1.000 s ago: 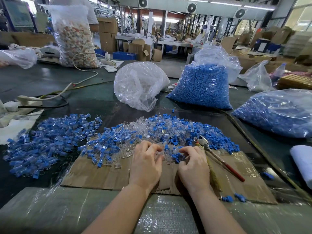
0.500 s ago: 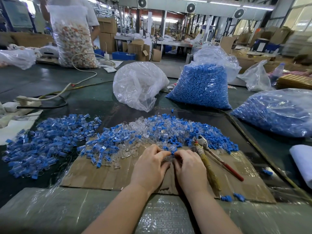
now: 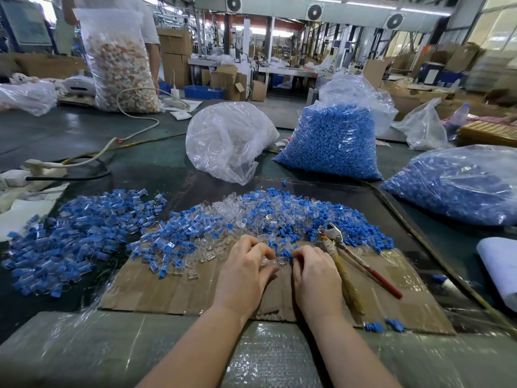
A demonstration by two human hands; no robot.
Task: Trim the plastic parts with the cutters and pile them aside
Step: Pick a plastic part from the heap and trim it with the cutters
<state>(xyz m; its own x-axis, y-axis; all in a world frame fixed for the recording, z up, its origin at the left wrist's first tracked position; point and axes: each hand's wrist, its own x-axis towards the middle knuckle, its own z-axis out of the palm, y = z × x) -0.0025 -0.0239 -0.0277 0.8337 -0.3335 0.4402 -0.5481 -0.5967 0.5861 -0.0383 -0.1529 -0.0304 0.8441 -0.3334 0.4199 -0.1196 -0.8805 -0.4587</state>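
Progress approx. mid-task: left pile [image 3: 70, 242] done, centre heap [image 3: 251, 217] remains. Left hand [image 3: 246, 270] & right hand [image 3: 316, 273] fingers pinch clear parts [image 3: 275, 261]; cutters [image 3: 352, 256] idle.

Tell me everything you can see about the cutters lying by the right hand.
The cutters lie flat on the cardboard sheet, just right of the right hand, which does not hold them. Their worn metal head points away, into the edge of the pile of blue and clear parts. One handle is wrapped in frayed yellowish tape, the other has a red sleeve. The handles are splayed apart toward the near side.
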